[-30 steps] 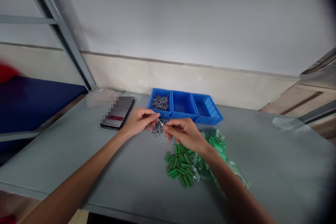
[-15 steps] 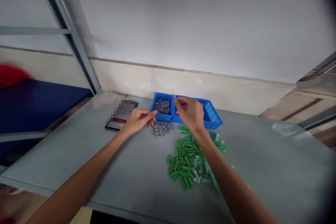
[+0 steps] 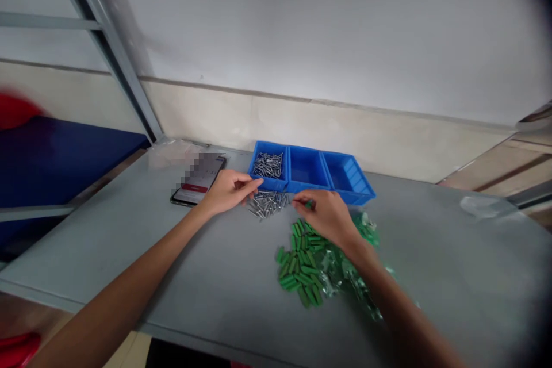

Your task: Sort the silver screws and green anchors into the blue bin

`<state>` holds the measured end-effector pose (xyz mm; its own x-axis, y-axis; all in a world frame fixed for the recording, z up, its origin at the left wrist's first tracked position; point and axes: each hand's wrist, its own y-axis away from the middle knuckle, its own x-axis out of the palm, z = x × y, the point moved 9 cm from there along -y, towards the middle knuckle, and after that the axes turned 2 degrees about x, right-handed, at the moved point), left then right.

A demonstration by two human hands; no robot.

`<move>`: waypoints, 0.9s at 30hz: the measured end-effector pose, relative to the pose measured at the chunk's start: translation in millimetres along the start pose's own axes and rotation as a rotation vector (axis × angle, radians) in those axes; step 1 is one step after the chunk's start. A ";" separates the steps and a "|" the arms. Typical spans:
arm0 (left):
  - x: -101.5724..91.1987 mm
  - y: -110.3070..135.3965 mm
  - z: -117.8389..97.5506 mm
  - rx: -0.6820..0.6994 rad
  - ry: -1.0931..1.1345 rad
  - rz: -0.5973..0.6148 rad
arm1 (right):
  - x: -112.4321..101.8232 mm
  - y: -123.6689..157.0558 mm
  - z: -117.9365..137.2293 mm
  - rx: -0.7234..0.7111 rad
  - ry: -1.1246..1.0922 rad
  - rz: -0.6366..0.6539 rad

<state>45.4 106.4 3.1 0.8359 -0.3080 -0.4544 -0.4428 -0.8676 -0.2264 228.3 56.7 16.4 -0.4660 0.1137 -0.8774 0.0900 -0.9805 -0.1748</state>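
**Metal screws (image 3: pixel 268 206) before and within a blue bin (image 3: pixel 269 184), green plugs (image 3: pixel 308 270) alongside**

Progress is judged to be partway: one lot of screws lies in the leftmost of three joined compartments, while a loose lot, apparently yet to be handled, rests on the table (image 3: pixel 224 276) just in front. The plugs lie to the right and nearer the viewer, beside a clear bag (image 3: pixel 330 267). Orientation: the loose screws share no single direction; their long axes cross, many lying aslant. Among the plugs, the nearest point roughly toward the table's near edge, others almost crosswise. Left hand (image 3: pixel 230 191): at the heap's left side, thumb and forefinger nearly together; whether they pinch a screw cannot be told. Right hand (image 3: pixel 328 210): near the heap's right side, fingers curled; green shows among them, but whether gripped or merely behind is unclear.
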 end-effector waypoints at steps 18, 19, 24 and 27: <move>9.6 3.0 -15.3 0.066 -0.160 0.037 | 15.1 -1.7 13.2 0.120 0.380 -0.052; 9.6 3.1 -15.7 0.065 -0.162 0.035 | 14.6 -1.0 11.3 0.133 0.369 -0.042; 11.9 4.0 -16.9 0.074 -0.171 0.038 | 16.8 1.7 4.9 0.144 0.278 0.031; 14.9 4.3 -16.5 0.063 -0.161 0.060 | 13.6 4.0 6.7 0.107 0.212 0.039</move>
<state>61.3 91.7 9.5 0.7470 -0.2872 -0.5995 -0.5135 -0.8221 -0.2460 216.4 53.2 6.8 -0.2679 0.0959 -0.9587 0.0053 -0.9949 -0.1010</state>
